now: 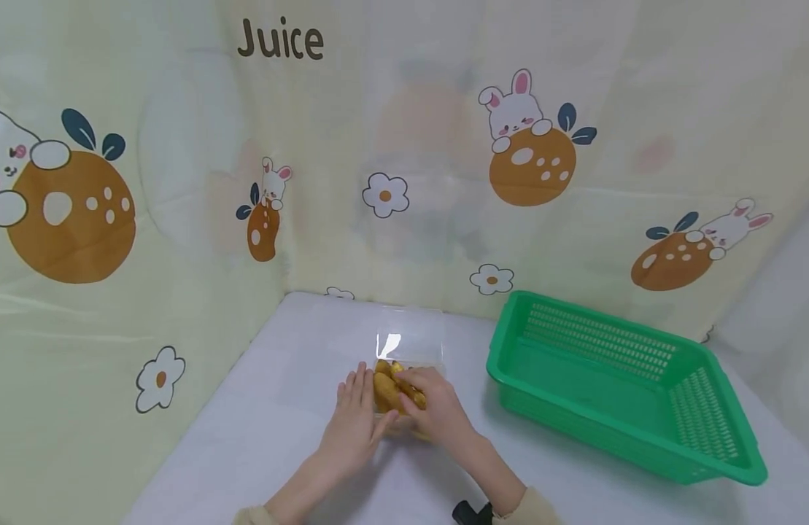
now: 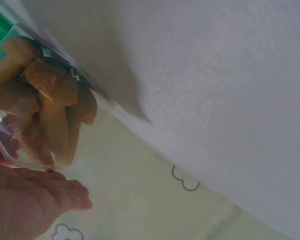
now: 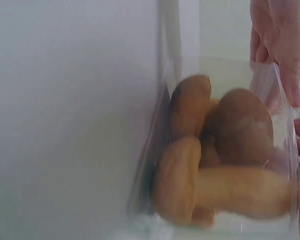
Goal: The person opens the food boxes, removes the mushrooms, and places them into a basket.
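Note:
A clear plastic box point(image 3: 282, 95) with its lid point(image 1: 411, 335) folded back holds several brown, mushroom-like pieces point(image 2: 52, 80); their exact kind is unclear. Along the box's left side my left hand point(image 1: 354, 412) lies flat, fingers straight and together, with the thumb by the front corner. My right hand point(image 1: 437, 405) reaches in over the rim from the right, thumb and fingers curved around a brown piece point(image 1: 411, 392). In the right wrist view, one long piece point(image 3: 240, 192) extends to the fingers at the right edge. The hand's inner side is mostly hidden.
A green basket point(image 1: 594, 423) with mesh sides stands on the white table point(image 1: 279, 408), right of the box. A curtain point(image 1: 430, 240) printed with rabbits, oranges and flowers hangs behind and at the left. A black strap piece point(image 1: 473, 512) shows at my right wrist.

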### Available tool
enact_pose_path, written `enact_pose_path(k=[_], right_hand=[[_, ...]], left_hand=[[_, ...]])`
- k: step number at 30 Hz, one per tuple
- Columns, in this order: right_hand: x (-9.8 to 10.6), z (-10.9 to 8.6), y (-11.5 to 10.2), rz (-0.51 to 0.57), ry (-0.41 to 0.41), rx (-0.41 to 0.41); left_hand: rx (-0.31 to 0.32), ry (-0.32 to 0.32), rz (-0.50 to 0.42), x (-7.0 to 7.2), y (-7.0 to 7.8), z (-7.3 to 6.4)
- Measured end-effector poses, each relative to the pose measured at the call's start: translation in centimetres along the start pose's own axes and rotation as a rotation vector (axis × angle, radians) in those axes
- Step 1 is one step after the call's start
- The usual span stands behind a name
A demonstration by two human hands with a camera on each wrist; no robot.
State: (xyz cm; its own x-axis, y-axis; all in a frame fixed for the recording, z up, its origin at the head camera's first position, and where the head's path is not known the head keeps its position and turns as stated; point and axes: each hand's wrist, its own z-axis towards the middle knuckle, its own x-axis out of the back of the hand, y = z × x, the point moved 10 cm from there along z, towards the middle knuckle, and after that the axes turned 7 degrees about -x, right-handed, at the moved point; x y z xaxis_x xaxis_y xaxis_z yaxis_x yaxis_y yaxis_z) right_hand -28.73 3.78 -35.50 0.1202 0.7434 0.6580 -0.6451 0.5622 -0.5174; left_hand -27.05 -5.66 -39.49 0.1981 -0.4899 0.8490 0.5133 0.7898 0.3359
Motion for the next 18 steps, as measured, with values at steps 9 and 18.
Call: enact_pose_path(k=[9,18], right_hand=[[-1.4,0.8,1.2,0.073,-0.029,-0.226],[-1.7,0.5,2.6,0.163,-0.067,-0.384]], left_hand=[[-0.031,0.024,0.016,0.5,0.1,0.1],[-0.015,0.026,-0.01,0.0,0.3,-0.1]])
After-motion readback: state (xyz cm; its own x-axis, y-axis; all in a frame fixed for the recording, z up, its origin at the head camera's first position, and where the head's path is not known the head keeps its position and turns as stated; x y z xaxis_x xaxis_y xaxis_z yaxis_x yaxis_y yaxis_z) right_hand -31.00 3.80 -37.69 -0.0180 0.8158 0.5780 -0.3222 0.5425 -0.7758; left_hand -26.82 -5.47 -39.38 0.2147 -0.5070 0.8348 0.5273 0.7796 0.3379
